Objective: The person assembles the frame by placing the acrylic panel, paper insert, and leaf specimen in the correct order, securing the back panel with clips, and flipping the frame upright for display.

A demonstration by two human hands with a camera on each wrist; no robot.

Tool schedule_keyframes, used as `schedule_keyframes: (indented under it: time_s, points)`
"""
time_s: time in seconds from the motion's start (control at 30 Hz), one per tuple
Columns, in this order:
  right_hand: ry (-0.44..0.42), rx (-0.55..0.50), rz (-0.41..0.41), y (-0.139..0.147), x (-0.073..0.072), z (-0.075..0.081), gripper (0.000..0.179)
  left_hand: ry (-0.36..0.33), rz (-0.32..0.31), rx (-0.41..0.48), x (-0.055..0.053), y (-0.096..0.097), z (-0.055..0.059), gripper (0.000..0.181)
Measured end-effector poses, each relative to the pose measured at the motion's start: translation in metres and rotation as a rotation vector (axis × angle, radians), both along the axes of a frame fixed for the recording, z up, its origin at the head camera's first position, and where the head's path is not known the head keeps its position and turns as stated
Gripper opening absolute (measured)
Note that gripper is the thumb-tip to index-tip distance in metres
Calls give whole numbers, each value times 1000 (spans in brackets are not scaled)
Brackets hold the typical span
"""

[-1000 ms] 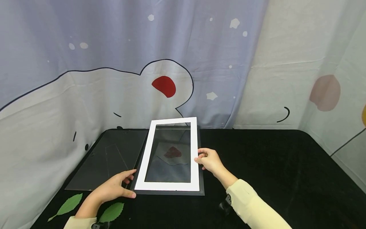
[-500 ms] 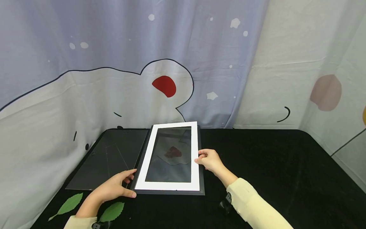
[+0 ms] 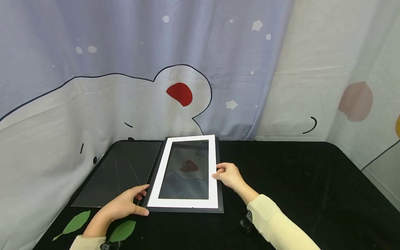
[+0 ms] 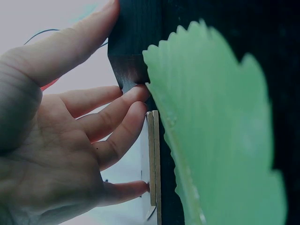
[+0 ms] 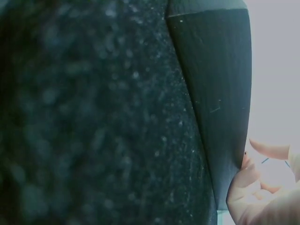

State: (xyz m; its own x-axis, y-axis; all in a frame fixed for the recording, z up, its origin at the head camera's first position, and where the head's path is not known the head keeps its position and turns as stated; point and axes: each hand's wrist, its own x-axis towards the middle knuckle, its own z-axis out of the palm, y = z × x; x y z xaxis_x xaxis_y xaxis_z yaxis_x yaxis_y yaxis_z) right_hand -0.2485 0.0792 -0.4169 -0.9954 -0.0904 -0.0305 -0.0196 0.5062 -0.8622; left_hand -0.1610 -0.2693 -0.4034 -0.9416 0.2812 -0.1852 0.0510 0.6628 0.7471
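A dark picture frame (image 3: 220,201) lies at the middle of the black table. Over it is a white mat (image 3: 182,203) with a rectangular opening, its far end tipped slightly up; dark reflective glass (image 3: 184,185) shows through. My right hand (image 3: 230,175) pinches the mat's right edge between thumb and fingers. On the other side my left hand (image 3: 123,205) has its thumb at the frame's near left corner and its fingers stretched toward the frame's left side. In the left wrist view those fingertips reach the frame and the edge of a thin board (image 4: 155,159).
A flat dark panel (image 3: 103,187) lies left of the frame. Two green leaves, one leaf (image 3: 76,222) farther left and another leaf (image 3: 122,231) by the left wrist, are near the front. A patterned curtain (image 3: 237,69) hangs behind the black table (image 3: 281,187).
The mat's far end has come down toward the frame, my right hand still pinching its edge. My left hand has stayed in place.
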Motion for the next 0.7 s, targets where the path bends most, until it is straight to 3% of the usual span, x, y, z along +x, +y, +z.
schedule_keyframes:
  time_s: [0.7]
  points:
    - [50,105,19,-1,2,3,39,-8,-3,13,1,0,1,93]
